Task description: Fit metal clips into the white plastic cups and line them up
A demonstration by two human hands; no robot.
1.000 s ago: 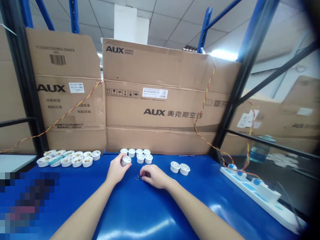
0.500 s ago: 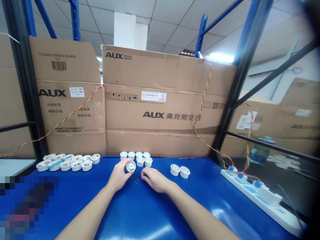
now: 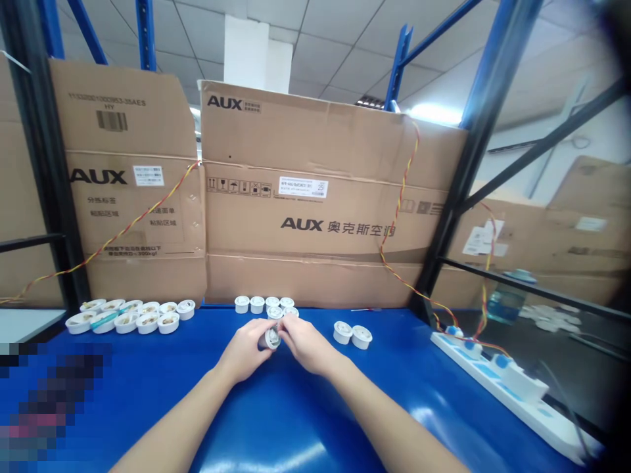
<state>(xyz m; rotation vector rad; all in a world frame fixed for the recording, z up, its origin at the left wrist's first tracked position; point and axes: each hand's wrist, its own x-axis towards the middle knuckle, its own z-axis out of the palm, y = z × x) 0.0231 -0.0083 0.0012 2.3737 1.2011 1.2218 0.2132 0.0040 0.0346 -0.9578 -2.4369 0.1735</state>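
Note:
In my left hand (image 3: 245, 351) a small round white plastic housing (image 3: 273, 339) is gripped between thumb and fingers, its face with moulded recesses tilted toward me. The closed fingertips of my right hand (image 3: 306, 344) meet the upper right rim of this housing; whatever they pinch is too small or hidden to make out. Just behind my hands several similar white housings (image 3: 257, 304) stand in a cluster, some partly covered by my right fingers. The small metal pieces seen earlier on the table do not show now.
Several white cups with brass-coloured parts (image 3: 148, 322) stand at the left, a teal tool (image 3: 104, 319) lying across them. Two more housings (image 3: 361, 337) sit right of my hands on the blue table (image 3: 276, 420). A white power strip (image 3: 513, 394) runs along the right edge.
My left hand has shifted right and slightly down with the housing, tilting it. My right hand has come up to its rim. The loose metal pieces are no longer visible.

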